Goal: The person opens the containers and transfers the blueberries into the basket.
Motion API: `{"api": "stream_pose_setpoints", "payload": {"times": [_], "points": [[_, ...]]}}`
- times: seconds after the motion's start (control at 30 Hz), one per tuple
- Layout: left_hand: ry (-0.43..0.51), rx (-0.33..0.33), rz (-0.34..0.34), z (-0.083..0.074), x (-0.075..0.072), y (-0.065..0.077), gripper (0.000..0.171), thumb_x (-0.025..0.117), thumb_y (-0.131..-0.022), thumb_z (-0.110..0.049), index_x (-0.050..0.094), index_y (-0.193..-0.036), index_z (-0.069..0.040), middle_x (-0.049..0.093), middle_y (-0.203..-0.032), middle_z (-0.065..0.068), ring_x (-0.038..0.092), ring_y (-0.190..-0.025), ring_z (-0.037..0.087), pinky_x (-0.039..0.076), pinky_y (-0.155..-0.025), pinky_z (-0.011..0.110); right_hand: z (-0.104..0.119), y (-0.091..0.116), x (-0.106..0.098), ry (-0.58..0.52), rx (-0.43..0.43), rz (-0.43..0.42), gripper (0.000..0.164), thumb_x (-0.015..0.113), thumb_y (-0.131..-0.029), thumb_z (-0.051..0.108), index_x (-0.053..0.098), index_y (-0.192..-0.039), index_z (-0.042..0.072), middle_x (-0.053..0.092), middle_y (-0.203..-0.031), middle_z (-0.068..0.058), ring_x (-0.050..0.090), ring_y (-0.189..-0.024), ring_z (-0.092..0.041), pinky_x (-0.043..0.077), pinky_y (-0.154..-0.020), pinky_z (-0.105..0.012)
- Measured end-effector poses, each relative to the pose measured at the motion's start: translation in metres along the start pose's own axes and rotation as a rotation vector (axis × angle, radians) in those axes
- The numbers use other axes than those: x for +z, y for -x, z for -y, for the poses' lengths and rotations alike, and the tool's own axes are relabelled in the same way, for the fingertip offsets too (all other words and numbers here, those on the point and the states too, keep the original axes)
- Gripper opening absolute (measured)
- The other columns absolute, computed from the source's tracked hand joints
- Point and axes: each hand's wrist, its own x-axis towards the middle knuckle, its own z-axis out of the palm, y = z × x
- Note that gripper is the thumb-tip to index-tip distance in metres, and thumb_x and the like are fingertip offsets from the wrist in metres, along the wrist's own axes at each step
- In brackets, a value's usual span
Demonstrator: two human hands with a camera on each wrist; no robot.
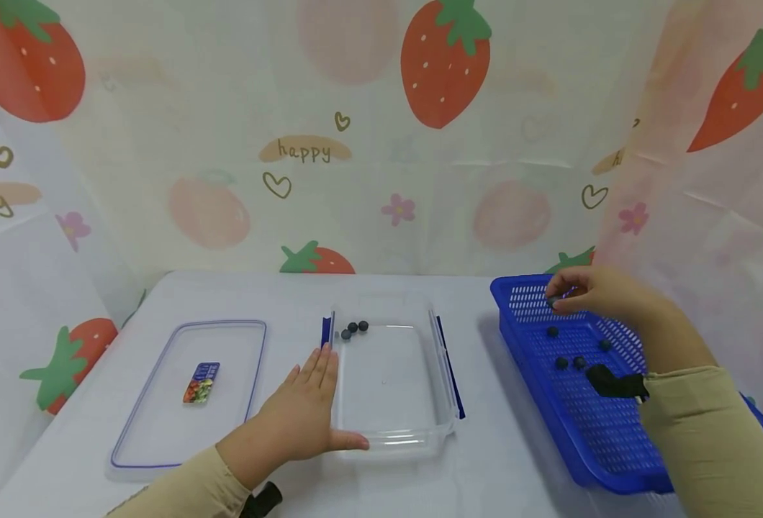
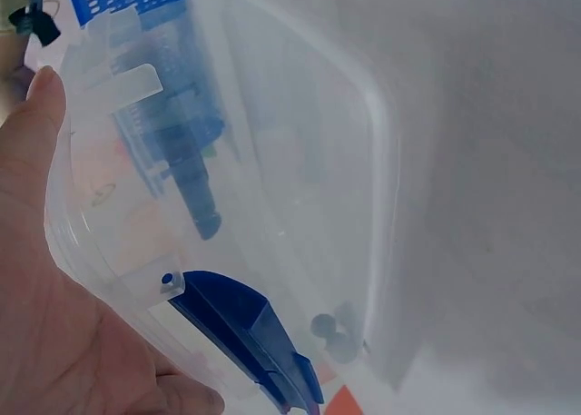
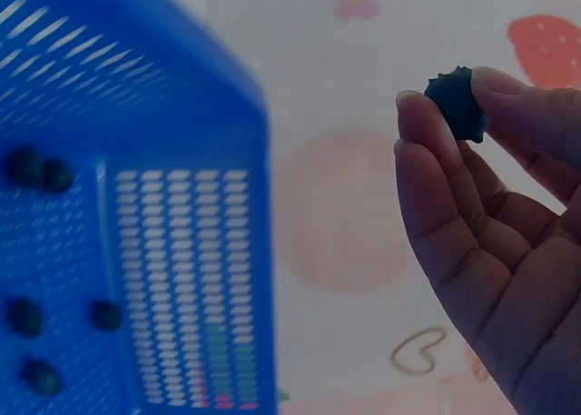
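Note:
My right hand (image 1: 615, 298) pinches a blueberry (image 3: 457, 106) between thumb and fingertips, above the far part of a blue slotted basket (image 1: 537, 399). Several other blueberries (image 1: 579, 362) lie on the basket floor. With straight fingers and thumb spread, my left hand (image 1: 297, 421) rests against the near left corner of a clear plastic box (image 1: 391, 437). Its thumb lies by the box's near rim in the left wrist view. Three blueberries (image 1: 353, 327) sit in the box's far left corner. Blue latches (image 1: 451, 370) hang open along the box's sides.
Left of the box, a clear lid (image 1: 151, 435) with a blue rim lies flat on the white table (image 1: 304, 489), bearing a small printed label (image 1: 201, 383). A strawberry-patterned cloth (image 1: 368, 216) stands behind and at both sides.

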Motion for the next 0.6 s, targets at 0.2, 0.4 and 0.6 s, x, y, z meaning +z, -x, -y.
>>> {"api": "stream_pose_setpoints", "payload": {"times": [0.2, 0.4, 0.6], "points": [[0.008, -0.001, -0.001, 0.000, 0.000, 0.000, 0.125, 0.046, -0.062, -0.084, 0.012, -0.144, 0.004, 0.004, -0.151, 0.021, 0.004, -0.139, 0.033, 0.016, -0.108, 0.051, -0.032, 0.012, 0.014, -0.134, 0.036, 0.077, 0.021, 0.063, -0.086, 0.016, 0.056, -0.098, 0.000, 0.059, -0.097, -0.014, 0.059, -0.088, -0.021, 0.050, -0.077, -0.032], [0.005, -0.006, 0.001, 0.000, 0.001, 0.001, 0.125, 0.047, -0.062, -0.083, 0.011, -0.144, 0.004, 0.004, -0.151, 0.020, 0.004, -0.139, 0.033, 0.016, -0.108, 0.050, -0.052, 0.012, 0.030, -0.188, 0.064, 0.151, 0.018, 0.062, -0.085, 0.010, 0.056, -0.097, -0.002, 0.058, -0.090, -0.013, 0.058, -0.080, -0.023, 0.050, -0.071, -0.035], [0.010, 0.001, -0.004, 0.000, 0.001, 0.002, 0.123, 0.049, -0.064, -0.082, 0.012, -0.144, 0.004, 0.004, -0.151, 0.020, 0.004, -0.139, 0.033, 0.016, -0.108, 0.050, -0.066, 0.012, 0.045, -0.225, 0.080, 0.266, 0.013, 0.060, -0.085, 0.005, 0.056, -0.094, -0.005, 0.055, -0.087, -0.012, 0.056, -0.078, -0.024, 0.052, -0.070, -0.038]]}}
